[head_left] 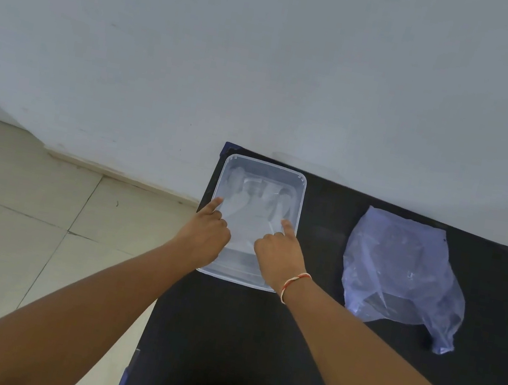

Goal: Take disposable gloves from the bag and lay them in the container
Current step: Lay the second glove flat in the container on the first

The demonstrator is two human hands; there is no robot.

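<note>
A clear plastic container (265,164) stands at the far left of a black table (254,343). Translucent disposable gloves (251,208) lie flat inside it. My left hand (205,234) hovers over the container's left side, forefinger pointing at the gloves' left edge, other fingers curled. My right hand (280,250), with a red-and-white thread at the wrist, is over the right side, forefinger stretched onto the gloves. Whether either fingertip presses the gloves I cannot tell. Neither hand holds anything. A pale blue plastic bag (401,270) lies crumpled to the right, apart from both hands.
A pale wall (268,60) rises directly behind the table. Beige floor tiles (22,221) lie to the left, below the table's left edge. Bare black tabletop shows between container and bag and toward me.
</note>
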